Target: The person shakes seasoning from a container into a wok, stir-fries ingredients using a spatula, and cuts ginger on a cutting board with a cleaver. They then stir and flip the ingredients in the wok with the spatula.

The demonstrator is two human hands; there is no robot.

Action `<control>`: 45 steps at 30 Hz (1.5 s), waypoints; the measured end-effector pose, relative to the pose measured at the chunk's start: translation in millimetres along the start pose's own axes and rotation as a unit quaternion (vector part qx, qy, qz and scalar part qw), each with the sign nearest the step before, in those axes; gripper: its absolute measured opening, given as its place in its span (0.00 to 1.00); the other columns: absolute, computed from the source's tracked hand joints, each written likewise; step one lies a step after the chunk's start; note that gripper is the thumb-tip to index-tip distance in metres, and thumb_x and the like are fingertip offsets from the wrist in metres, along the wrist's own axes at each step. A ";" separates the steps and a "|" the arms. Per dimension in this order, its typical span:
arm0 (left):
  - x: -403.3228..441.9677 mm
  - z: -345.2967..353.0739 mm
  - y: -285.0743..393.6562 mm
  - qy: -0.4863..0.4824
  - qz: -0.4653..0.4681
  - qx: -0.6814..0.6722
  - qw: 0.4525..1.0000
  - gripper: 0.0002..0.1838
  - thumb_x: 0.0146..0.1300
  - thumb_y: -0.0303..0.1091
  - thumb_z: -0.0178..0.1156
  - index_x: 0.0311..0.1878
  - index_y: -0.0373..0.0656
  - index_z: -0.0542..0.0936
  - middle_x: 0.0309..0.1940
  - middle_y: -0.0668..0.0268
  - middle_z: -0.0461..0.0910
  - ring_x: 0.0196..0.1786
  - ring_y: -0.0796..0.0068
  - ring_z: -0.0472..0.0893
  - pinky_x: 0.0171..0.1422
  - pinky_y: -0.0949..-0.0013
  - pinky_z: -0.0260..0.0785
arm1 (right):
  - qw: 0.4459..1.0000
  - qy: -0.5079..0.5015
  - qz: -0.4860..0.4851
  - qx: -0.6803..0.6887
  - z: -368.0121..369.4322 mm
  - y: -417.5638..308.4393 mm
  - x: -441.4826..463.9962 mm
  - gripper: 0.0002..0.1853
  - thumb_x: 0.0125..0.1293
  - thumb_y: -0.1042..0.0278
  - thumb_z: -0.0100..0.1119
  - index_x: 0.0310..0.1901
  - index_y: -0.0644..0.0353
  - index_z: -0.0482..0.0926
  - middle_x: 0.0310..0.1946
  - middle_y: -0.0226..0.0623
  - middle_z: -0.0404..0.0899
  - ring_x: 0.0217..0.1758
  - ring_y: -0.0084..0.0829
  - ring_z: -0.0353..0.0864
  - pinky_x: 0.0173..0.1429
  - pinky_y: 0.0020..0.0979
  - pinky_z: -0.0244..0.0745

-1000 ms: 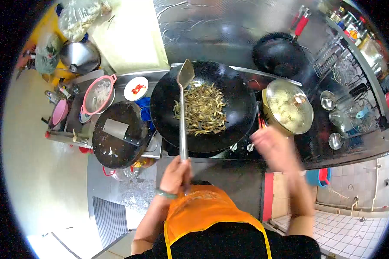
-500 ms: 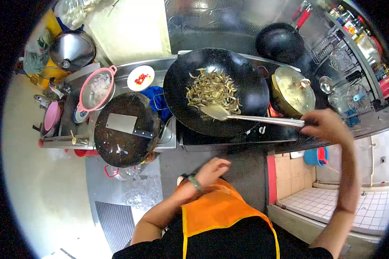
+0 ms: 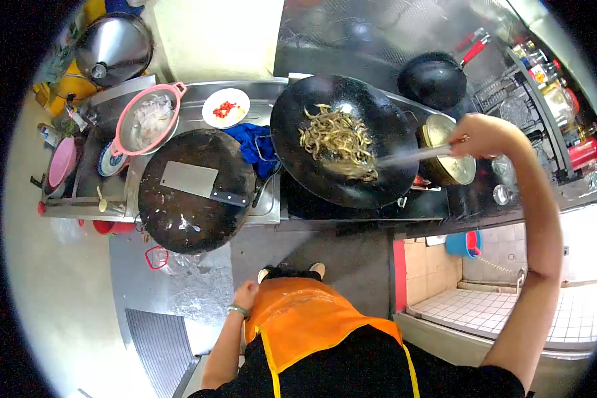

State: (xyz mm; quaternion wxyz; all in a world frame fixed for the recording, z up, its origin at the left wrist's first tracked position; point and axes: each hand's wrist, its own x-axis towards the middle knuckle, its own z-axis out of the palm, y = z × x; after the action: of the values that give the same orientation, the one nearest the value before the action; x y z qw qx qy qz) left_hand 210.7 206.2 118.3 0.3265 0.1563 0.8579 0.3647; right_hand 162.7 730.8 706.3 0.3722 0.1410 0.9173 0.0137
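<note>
My right hand (image 3: 479,137) is wrapped round the handle of a metal spatula (image 3: 411,156), to the right of a large black wok (image 3: 391,119). The spatula's blade, blurred by motion, lies among thin brownish strips of food (image 3: 335,134) in the wok. My left hand (image 3: 246,294) is down by the left side of the orange apron (image 3: 312,305); its fingers look curled, and nothing shows in them. A lidded pot (image 3: 439,132), partly behind my right hand and the spatula, stands right of the wok.
Left of the wok are a round chopping board (image 3: 172,229) with a cleaver (image 3: 189,182), a blue cloth (image 3: 253,142), a white plate with red pieces (image 3: 239,97) and a pink-rimmed basin (image 3: 122,126). A smaller black pan (image 3: 432,81) is behind; a seasoning rack (image 3: 544,113) is right.
The spatula has passed from my left hand to my right, and its blade has gone down into the food. My left hand has dropped beside the apron. The view has shifted.
</note>
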 end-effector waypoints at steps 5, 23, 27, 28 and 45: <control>-27.7 -12.3 -77.2 -0.035 -0.180 -0.008 0.983 0.18 0.61 0.44 0.59 0.49 0.43 0.81 0.45 0.52 0.84 0.49 0.51 0.83 0.55 0.56 0.75 | 0.987 0.046 0.069 -0.135 14.4 -37.3 -52.0 0.17 0.51 0.54 0.67 0.43 0.46 0.87 0.30 0.39 0.85 0.33 0.40 0.84 0.40 0.38 0.78; -25.2 0.8 -118.1 -0.061 -0.187 0.092 0.976 0.19 0.62 0.48 0.56 0.43 0.44 0.85 0.45 0.50 0.83 0.51 0.48 0.81 0.59 0.53 0.72 | 0.944 0.208 0.148 -0.211 96.9 30.4 6.4 0.19 0.52 0.58 0.68 0.49 0.40 0.85 0.30 0.39 0.84 0.34 0.42 0.84 0.41 0.42 0.78; -29.2 5.5 -123.4 -0.070 -0.241 0.027 0.968 0.18 0.62 0.46 0.57 0.45 0.44 0.84 0.47 0.50 0.83 0.51 0.47 0.81 0.59 0.53 0.72 | 0.930 0.316 0.095 -0.161 124.7 54.2 86.0 0.22 0.55 0.60 0.66 0.55 0.37 0.82 0.30 0.40 0.84 0.34 0.44 0.84 0.42 0.43 0.78; -30.2 4.9 -122.4 -0.075 -0.256 -0.002 0.964 0.18 0.62 0.45 0.57 0.46 0.44 0.84 0.47 0.50 0.83 0.52 0.47 0.81 0.59 0.53 0.72 | 0.925 0.345 0.086 -0.137 115.2 40.5 95.2 0.23 0.56 0.61 0.65 0.55 0.36 0.81 0.30 0.41 0.84 0.34 0.44 0.85 0.42 0.44 0.78; -22.2 25.3 -142.9 -0.075 -0.254 0.005 0.964 0.16 0.61 0.43 0.60 0.47 0.44 0.83 0.47 0.52 0.83 0.54 0.51 0.81 0.59 0.56 0.73 | 0.968 0.232 0.011 0.096 203.3 26.7 79.8 0.29 0.61 0.55 0.65 0.65 0.33 0.72 0.37 0.47 0.84 0.39 0.49 0.84 0.47 0.44 0.79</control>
State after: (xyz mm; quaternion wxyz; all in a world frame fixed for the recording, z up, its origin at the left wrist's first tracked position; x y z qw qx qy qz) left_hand 239.8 110.3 11.1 0.4707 -0.0386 0.8445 0.2524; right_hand 254.3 761.6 508.7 0.1338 0.1792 0.9739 -0.0380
